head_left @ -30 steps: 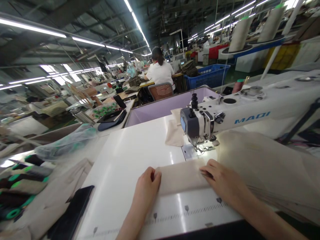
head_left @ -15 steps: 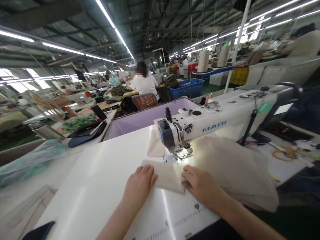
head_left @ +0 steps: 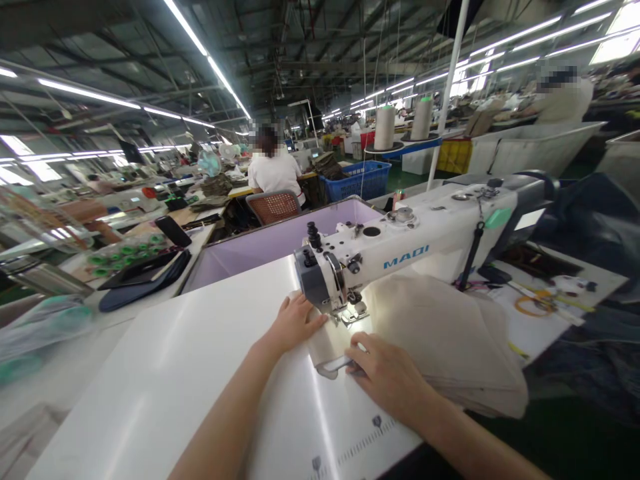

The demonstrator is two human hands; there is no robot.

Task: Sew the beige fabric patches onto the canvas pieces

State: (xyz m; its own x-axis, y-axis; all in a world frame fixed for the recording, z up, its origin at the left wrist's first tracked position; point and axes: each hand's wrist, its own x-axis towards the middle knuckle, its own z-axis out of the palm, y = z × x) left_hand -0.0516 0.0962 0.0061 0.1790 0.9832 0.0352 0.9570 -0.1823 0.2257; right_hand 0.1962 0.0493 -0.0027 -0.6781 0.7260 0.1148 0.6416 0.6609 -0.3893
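Note:
A small beige fabric piece point(head_left: 327, 345) lies in front of the presser foot point(head_left: 354, 316) of a white sewing machine point(head_left: 430, 237), its near edge curled up a little. My left hand point(head_left: 295, 322) rests on the fabric's far left part, fingers stretched out flat beside the machine head. At the fabric's right edge, my right hand point(head_left: 383, 368) has its fingers bent and pinched on the cloth near the needle area. Right of the needle, a stack of larger beige fabric panels point(head_left: 435, 333) spreads under the machine arm.
The white table point(head_left: 200, 373) carries a printed ruler scale near its front edge. Behind it stands a lilac-walled bin point(head_left: 240, 257). Thread cones point(head_left: 385, 127) stand at the back. Scissors point(head_left: 535, 303) lie at the right. A person in white point(head_left: 275, 175) sits ahead.
The fabric has turned and moved toward the presser foot, its near edge now curled. My left hand has slid forward to the machine head; the right hand stays at the fabric's right edge.

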